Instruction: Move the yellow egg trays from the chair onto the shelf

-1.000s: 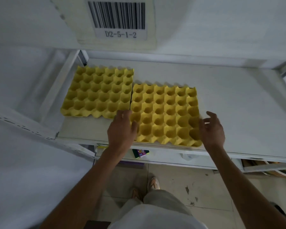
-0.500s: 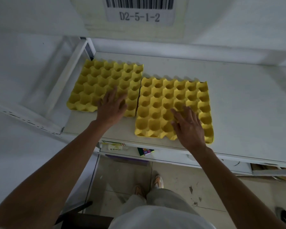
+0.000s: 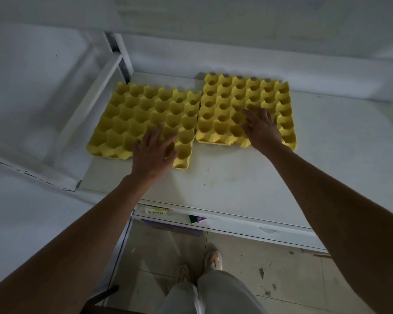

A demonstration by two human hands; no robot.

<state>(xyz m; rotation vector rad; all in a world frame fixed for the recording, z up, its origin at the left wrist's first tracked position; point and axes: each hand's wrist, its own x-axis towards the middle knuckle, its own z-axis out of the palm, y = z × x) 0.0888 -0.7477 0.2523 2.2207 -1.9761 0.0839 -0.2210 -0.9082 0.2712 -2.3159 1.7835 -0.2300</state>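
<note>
Small box (image 3: pixel 198 219) under ledge; stained floor tiles (image 3: pixel 281 275).

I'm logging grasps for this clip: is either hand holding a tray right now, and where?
Nothing is gripped. The left hand lies flat on the left tray, the right hand flat on the right tray, near their front edges.

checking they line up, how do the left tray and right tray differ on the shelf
The left tray sits nearer the shelf front; the right tray lies farther back, so their edges are staggered. The left tray is by the corner post; the right tray is toward the shelf's middle. Both are yellow, empty, flat, side by side, each under one open hand.
</note>
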